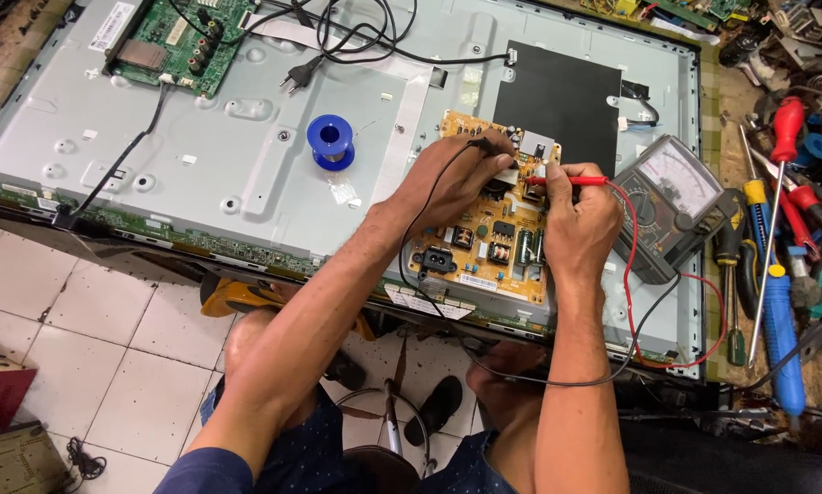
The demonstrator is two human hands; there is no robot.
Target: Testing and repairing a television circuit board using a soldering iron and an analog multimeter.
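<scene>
My left hand (456, 178) pinches the black probe (486, 144) and my right hand (580, 220) is closed around the red probe (566, 180); both tips rest on the yellow circuit board (484, 247), which lies on the grey panel (246, 137). The probes look light and stiff, so I judge the grip belongs on the insulated handles. The board looks fragile.

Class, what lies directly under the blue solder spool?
The blue solder spool stands on the grey metal back panel; the panel patch beneath it is covered, so unseen.
</scene>
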